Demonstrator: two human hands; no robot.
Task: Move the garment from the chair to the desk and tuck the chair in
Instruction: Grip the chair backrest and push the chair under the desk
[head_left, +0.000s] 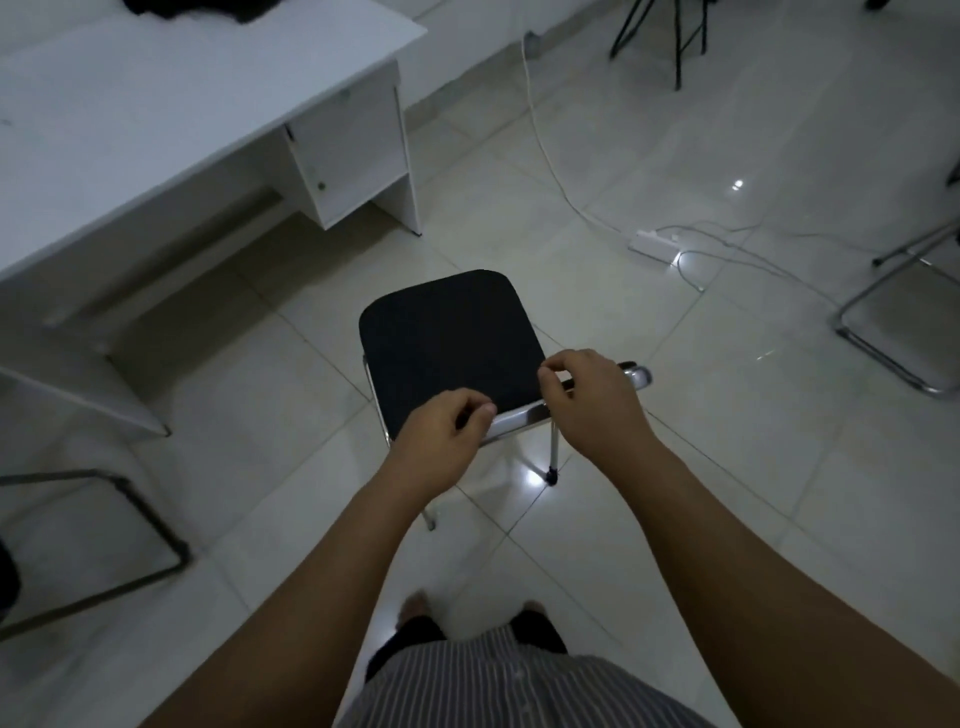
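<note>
A chair (447, 338) with a black padded seat and chrome frame stands on the tiled floor, clear of the white desk (156, 119) at upper left. A dark garment (187, 8) lies on the desk's far edge, mostly cut off by the frame. My left hand (441, 436) hovers with curled fingers at the left end of the chair's chrome back rail (514, 415). My right hand (592, 405) lies over the same rail, thumb and forefinger nearly pinched together. Whether either hand grips the rail is not visible.
A white power strip (654, 244) with trailing cables lies on the floor to the right of the chair. Another chrome chair frame (893, 332) is at far right, a dark metal frame (130, 525) at lower left, and black stand legs (675, 41) at the top.
</note>
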